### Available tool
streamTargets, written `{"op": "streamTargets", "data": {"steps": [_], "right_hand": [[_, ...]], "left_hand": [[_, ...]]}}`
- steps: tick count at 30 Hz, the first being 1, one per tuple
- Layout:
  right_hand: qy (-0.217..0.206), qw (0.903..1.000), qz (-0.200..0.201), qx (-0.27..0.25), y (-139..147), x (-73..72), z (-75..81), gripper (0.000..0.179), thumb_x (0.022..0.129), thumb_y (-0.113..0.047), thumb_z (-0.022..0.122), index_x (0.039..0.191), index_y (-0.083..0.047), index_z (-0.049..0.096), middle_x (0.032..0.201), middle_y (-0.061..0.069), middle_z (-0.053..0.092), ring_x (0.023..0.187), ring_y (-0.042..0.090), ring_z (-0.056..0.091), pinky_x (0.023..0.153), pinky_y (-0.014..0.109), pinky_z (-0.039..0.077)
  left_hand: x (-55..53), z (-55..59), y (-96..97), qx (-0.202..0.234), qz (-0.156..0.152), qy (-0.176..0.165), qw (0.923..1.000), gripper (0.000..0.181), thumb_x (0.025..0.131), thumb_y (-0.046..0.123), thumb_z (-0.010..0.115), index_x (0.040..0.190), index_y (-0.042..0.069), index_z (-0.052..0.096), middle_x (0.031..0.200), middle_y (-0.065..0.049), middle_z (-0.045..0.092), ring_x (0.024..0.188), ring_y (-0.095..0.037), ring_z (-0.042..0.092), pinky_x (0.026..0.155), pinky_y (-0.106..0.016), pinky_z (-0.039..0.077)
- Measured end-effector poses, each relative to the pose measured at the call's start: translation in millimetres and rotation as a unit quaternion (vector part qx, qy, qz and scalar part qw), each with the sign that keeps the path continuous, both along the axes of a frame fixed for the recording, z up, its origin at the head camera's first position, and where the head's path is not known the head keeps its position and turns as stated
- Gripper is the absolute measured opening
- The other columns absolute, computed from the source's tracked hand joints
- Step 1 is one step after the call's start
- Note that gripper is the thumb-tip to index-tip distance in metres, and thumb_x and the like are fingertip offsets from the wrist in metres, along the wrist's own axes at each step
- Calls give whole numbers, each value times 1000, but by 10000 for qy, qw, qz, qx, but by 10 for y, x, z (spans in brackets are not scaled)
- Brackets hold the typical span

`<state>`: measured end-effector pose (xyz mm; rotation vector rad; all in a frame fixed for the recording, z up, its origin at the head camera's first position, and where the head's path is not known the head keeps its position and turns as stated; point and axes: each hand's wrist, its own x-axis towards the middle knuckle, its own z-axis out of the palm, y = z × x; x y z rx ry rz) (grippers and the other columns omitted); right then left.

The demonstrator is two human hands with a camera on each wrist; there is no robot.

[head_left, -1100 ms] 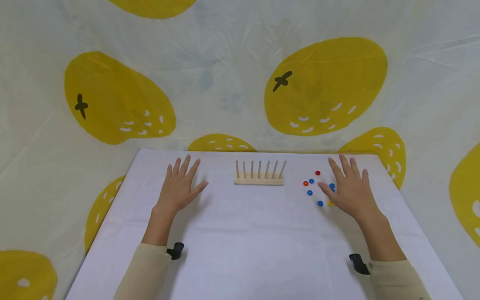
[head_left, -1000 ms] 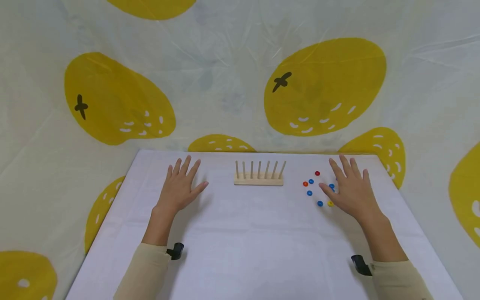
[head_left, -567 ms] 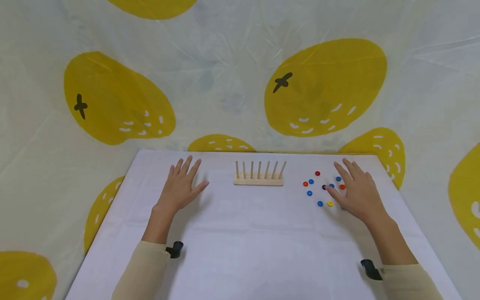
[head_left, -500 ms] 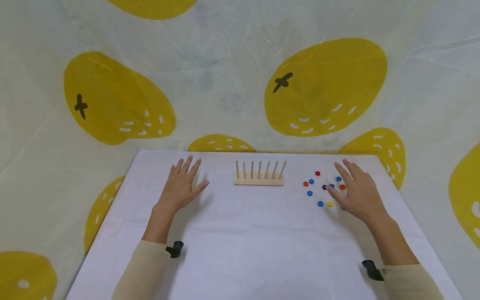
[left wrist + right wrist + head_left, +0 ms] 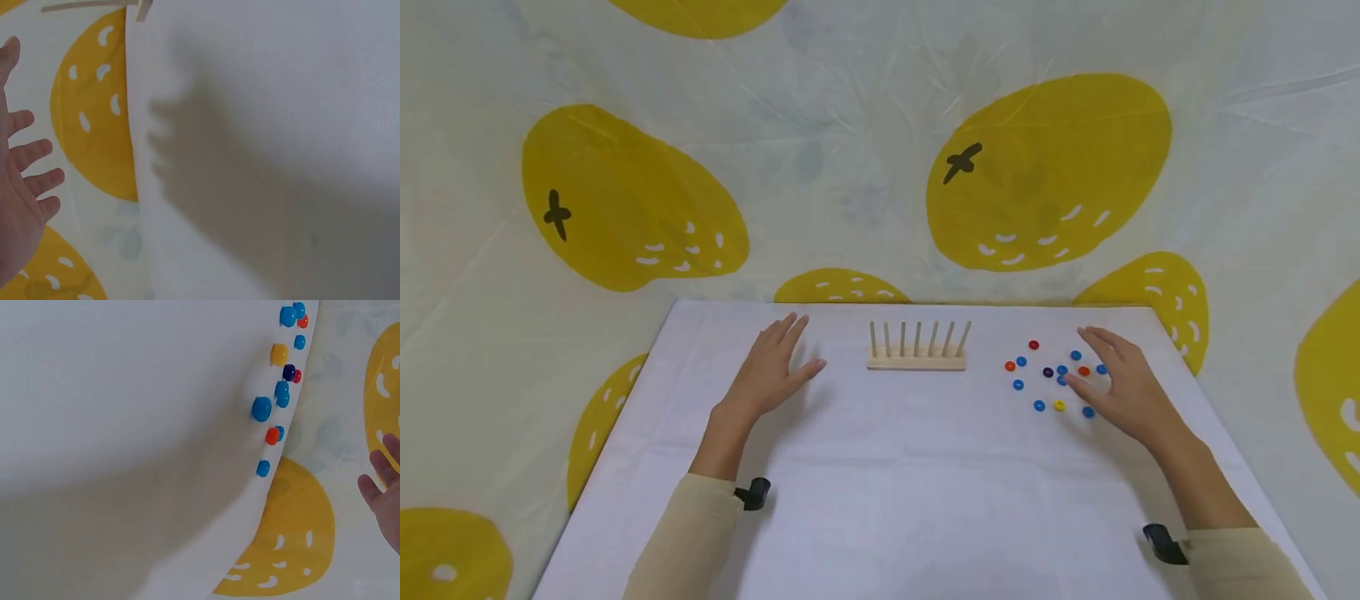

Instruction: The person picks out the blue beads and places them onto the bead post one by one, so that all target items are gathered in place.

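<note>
My left hand (image 5: 765,375) hovers over the table's left side, fingers extended and thumb apart, with nothing in it. In the left wrist view the same hand (image 5: 25,169) shows spread fingers at the left edge. My right hand (image 5: 1131,392) is held above the right side, beside a scatter of small rings, its fingers gently bent and holding nothing. Among them are a yellow ring (image 5: 1059,406), a dark purple ring (image 5: 1048,372), a red ring (image 5: 1033,344) and several blue and orange ones. A wooden peg rack (image 5: 916,362) with several bare upright pegs stands at the back middle.
A white cloth covers the table (image 5: 880,500). Right behind its back edge hangs a pale curtain (image 5: 850,167) printed with big yellow fruit. Each wrist carries a small black camera, such as the left one (image 5: 754,494).
My right hand has drawn to the right and turned partly sideways, uncovering more rings. My left hand has tilted slightly, its fingers closer together. The rack and rings stay put.
</note>
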<state>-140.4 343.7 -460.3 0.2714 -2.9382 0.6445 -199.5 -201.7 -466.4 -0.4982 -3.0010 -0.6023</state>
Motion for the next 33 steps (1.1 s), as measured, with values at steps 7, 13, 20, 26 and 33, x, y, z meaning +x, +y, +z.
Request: {"op": "streamTargets", "data": {"steps": [7, 13, 20, 26, 33], "right_hand": [[-208, 9994, -84, -277, 102, 47, -32, 84, 95, -45, 71, 163, -17, 30, 162, 26, 31, 147, 49, 26, 100, 80, 35], [-278, 9991, -180, -256, 182, 91, -106, 85, 92, -43, 76, 160, -14, 35, 159, 27, 34, 143, 50, 31, 98, 80, 37], [-542, 9976, -235, -357, 258, 137, -176, 83, 89, -42, 79, 156, -12, 40, 157, 28, 36, 140, 51, 35, 96, 79, 39], [-736, 9961, -212, -445, 304, 163, -234, 83, 89, -43, 80, 154, -8, 42, 152, 28, 42, 129, 51, 46, 92, 73, 49], [-1022, 9940, -105, -372, 318, 201, -352, 80, 90, -45, 79, 152, -7, 46, 146, 28, 47, 120, 50, 54, 90, 65, 54]], "left_hand": [[-49, -31, 45, 398, -61, -228, 9989, 89, 95, 64, 61, 164, 19, 28, 169, -12, 28, 154, -37, 29, 124, -59, 26], [-89, -5, 120, 806, -149, -496, 9954, 91, 92, 62, 67, 163, 19, 30, 168, -10, 32, 154, -35, 31, 123, -58, 28], [-151, -37, 201, 1043, -35, -897, 9905, 93, 89, 60, 73, 163, 23, 31, 167, -6, 34, 155, -32, 30, 124, -56, 27], [-240, -128, 258, 1490, 17, -1109, 9826, 96, 84, 60, 78, 161, 25, 35, 166, -4, 36, 154, -32, 31, 123, -59, 28], [-326, -259, 348, 1805, -95, -1345, 9743, 97, 81, 51, 85, 160, 21, 38, 165, -3, 39, 154, -31, 33, 123, -57, 29]]}}
